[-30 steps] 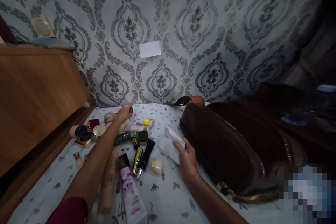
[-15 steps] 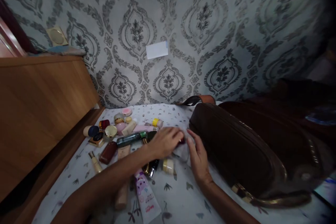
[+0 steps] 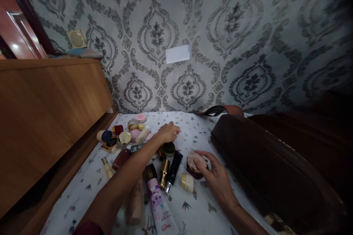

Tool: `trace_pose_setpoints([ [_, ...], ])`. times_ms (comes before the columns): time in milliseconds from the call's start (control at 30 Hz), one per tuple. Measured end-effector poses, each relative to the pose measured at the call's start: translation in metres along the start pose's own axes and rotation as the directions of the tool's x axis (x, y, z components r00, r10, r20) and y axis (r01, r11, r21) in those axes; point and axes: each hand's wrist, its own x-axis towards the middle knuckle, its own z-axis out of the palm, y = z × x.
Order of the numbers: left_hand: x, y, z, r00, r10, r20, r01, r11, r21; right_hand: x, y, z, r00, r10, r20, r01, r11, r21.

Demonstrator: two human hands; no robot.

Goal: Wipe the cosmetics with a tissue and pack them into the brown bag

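Note:
My right hand is curled round a cosmetic pot with a pale pinkish round top and a dark red lower part, with the thumb pressed onto the top. Beside the pot lies a small cream jar with a yellow lid. Farther back, my left hand has its fingers bent down over the sheet; whatever is under them is hidden. A dark round jar sits just below that hand. A black tube and a gold tube lie side by side between the hands.
A large dark brown bag with a strap fills the right side. Several jars, a gold-lidded jar among them, crowd the left. Near the front lies a pink-and-white tube. A wooden cabinet stands at left, patterned wallpaper behind.
My left hand has moved away from the right one, back toward the wall. The pot, mostly covered before, now shows in my right hand. The view has shifted slightly.

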Motion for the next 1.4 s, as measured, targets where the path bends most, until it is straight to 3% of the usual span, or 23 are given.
trace_pose_setpoints([
  [200,0.001,-0.014,-0.007,0.949,-0.246,-0.198,0.258,0.965,0.037,0.001,0.002,0.0,1.0,0.01,0.001,-0.01,0.999,-0.04],
  [333,0.005,-0.031,-0.001,0.908,-0.397,-0.131,0.406,0.913,0.043,0.001,0.0,-0.001,0.999,0.037,0.016,-0.036,0.998,-0.042],
  [467,-0.004,-0.056,-0.005,0.898,-0.43,-0.094,0.435,0.9,0.038,0.001,-0.002,0.0,0.997,0.071,0.034,-0.071,0.997,-0.01],
  [533,-0.02,-0.075,-0.014,0.89,-0.442,-0.11,0.447,0.894,0.028,0.001,-0.002,0.0,0.997,0.07,0.024,-0.07,0.997,-0.025],
  [600,-0.045,-0.102,-0.026,0.854,-0.497,-0.155,0.506,0.862,0.025,0.001,-0.003,0.0,0.998,0.056,0.011,-0.056,0.998,-0.036],
  [733,-0.114,-0.164,-0.043,0.701,-0.678,-0.22,0.7,0.714,0.028,0.0,-0.006,0.0,0.999,0.046,0.014,-0.046,0.999,-0.024],
  [800,-0.143,-0.189,-0.041,0.664,-0.728,-0.171,0.741,0.671,0.019,0.0,-0.007,0.0,0.999,0.047,0.019,-0.046,0.999,-0.022],
  [867,-0.159,-0.205,-0.034,0.665,-0.739,-0.111,0.744,0.668,0.014,0.0,-0.008,0.0,0.999,0.04,0.019,-0.039,0.999,-0.017],
  [933,-0.16,-0.211,-0.025,0.681,-0.728,-0.079,0.731,0.682,0.016,0.0,-0.008,0.0,0.999,0.031,0.019,-0.031,0.999,-0.008],
  [1133,-0.12,-0.208,-0.006,0.777,-0.625,-0.073,0.627,0.779,-0.004,-0.001,-0.006,0.0,0.998,0.039,0.046,-0.039,0.999,0.019],
  [1233,-0.105,-0.216,-0.002,0.806,-0.587,-0.084,0.581,0.81,-0.084,-0.001,-0.005,-0.001,0.999,0.039,0.034,-0.039,0.999,0.004],
  [1400,-0.104,-0.249,0.003,0.761,-0.633,-0.145,0.586,0.765,-0.268,-0.001,-0.007,-0.002,0.997,0.058,0.05,-0.058,0.998,-0.001],
])
